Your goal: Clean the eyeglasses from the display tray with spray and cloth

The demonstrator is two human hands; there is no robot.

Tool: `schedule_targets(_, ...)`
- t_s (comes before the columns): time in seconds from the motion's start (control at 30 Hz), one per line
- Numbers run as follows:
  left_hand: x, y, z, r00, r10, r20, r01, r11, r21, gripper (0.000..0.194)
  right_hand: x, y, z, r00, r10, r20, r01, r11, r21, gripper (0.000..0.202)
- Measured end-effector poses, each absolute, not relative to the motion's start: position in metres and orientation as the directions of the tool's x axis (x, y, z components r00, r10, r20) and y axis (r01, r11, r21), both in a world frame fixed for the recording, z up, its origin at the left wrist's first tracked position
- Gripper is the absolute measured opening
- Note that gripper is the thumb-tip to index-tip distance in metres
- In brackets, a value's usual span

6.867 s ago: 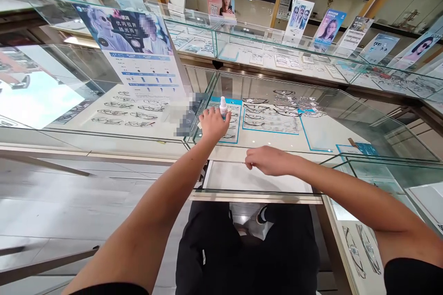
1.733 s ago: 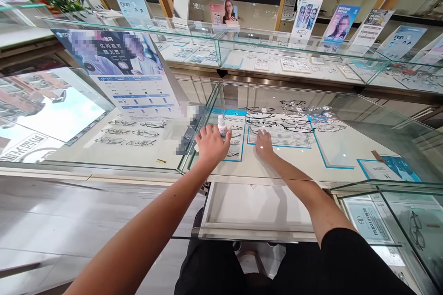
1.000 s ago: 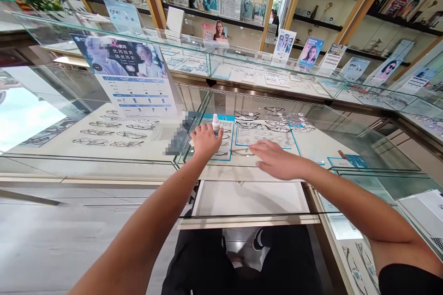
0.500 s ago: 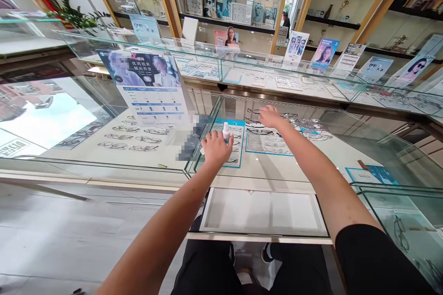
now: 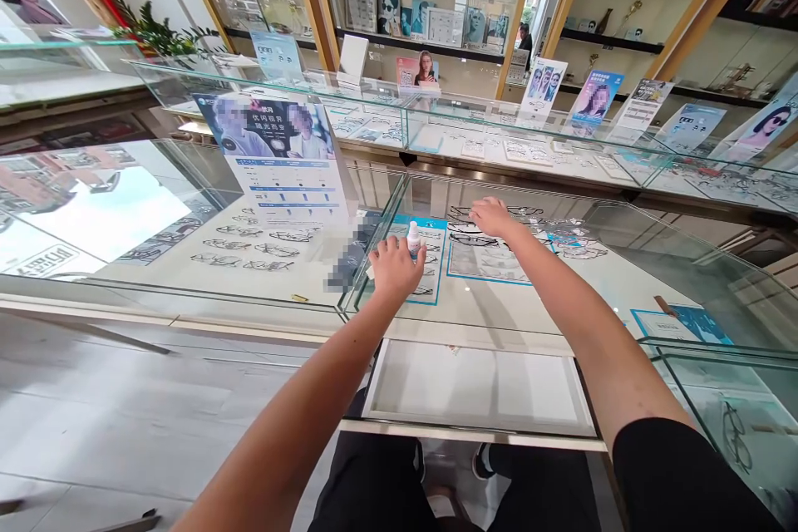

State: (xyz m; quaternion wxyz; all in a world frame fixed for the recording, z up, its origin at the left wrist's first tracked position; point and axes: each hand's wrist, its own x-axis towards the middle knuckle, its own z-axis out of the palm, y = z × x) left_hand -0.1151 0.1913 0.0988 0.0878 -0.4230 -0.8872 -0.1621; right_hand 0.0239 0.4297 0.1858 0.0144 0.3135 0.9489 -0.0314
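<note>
My left hand (image 5: 397, 268) rests with fingers spread on the glass counter top, right beside a small white bottle (image 5: 412, 238) that stands upright. Farther right, my right hand (image 5: 492, 218) reaches over rows of dark-rimmed eyeglasses (image 5: 472, 239). Its fingers are bent down at a pair in the back rows; the exact grip is partly hidden by the hand. More eyeglasses (image 5: 577, 239) with thin rims lie to the right of that hand. Under the left hand is a blue-edged display sheet (image 5: 436, 287) with eyeglasses on it.
A standing promotional card (image 5: 274, 150) is on the counter at the left, near more eyeglasses (image 5: 274, 249). An open white drawer (image 5: 477, 386) juts out in front of my legs. A second glass showcase (image 5: 436, 112) with upright cards runs behind, before shelves (image 5: 417, 41).
The view has shifted slightly, moving everything a little right. My right hand and the back eyeglasses seem to have come slightly nearer. My left hand stays beside the bottle.
</note>
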Motion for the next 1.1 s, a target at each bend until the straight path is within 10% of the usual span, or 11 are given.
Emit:
schedule_targets(0.27,-0.113,0.194,0.099,-0.635,0.71,0.305,0.772,0.595,0.222,0.064,0.101,0.301,0.234,-0.957,0.284,0.061,0.269,0.946,-0.179,0.033)
schedule_targets(0.53,-0.112,0.194,0.101,-0.64,0.71,0.294,0.768,0.586,0.256,0.064,0.159,0.189,0.17,-0.981,-0.074,-0.178,-0.019,0.956,-0.293,0.035)
schedule_targets(1.1,-0.115,0.192,0.102,-0.644,0.713,0.278,0.765,0.598,0.241,0.06,0.061,0.346,-0.005,-0.733,0.674,-0.09,0.678,0.713,-0.18,0.059)
